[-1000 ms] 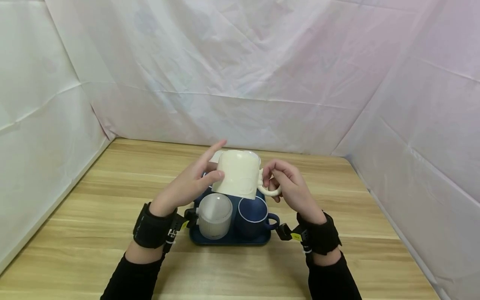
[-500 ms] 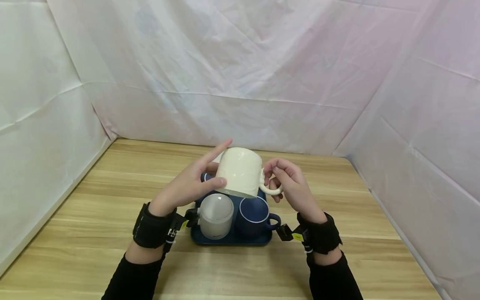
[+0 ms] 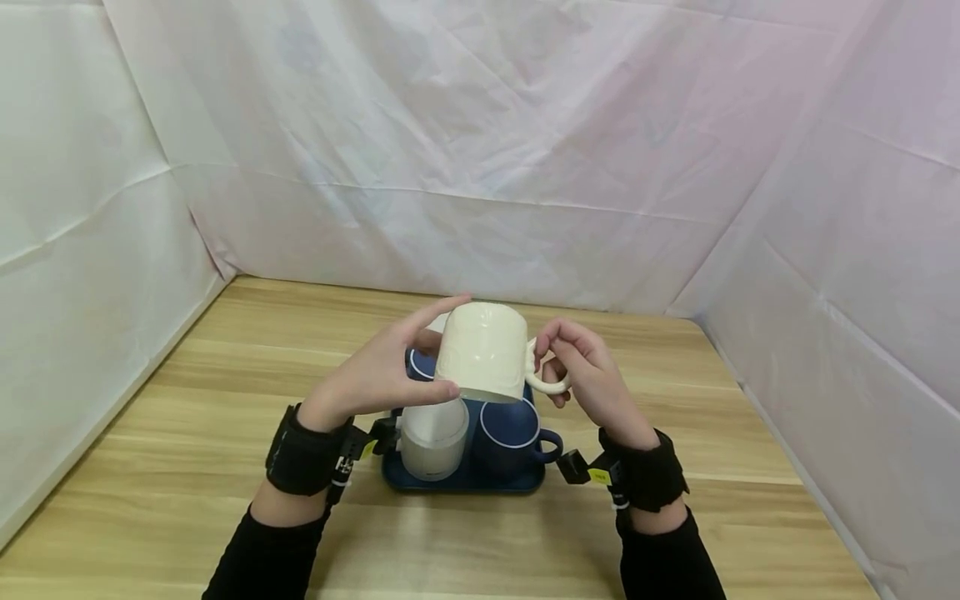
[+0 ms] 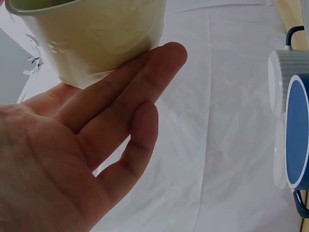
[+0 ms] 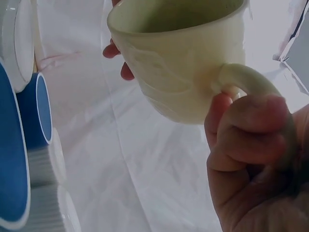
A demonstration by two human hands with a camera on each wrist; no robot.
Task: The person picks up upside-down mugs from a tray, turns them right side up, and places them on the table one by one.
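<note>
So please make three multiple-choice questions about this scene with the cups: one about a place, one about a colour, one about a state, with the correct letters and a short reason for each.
1. Where is the blue mug?
A. on the dark blue tray
B. on the bare wooden table
C. in the left hand

2. What colour is the mug held in the air?
A. red
B. cream
C. black

3. How does the right hand hold the cream mug?
A. flat under its base
B. its fingers curled round the handle
C. it does not touch it

Answers:
1 A: the head view shows it on the tray beside the frosted white cup.
2 B: all three views show a cream body.
3 B: the right wrist view shows the grip on the handle, while the left hand steadies the side.
</note>
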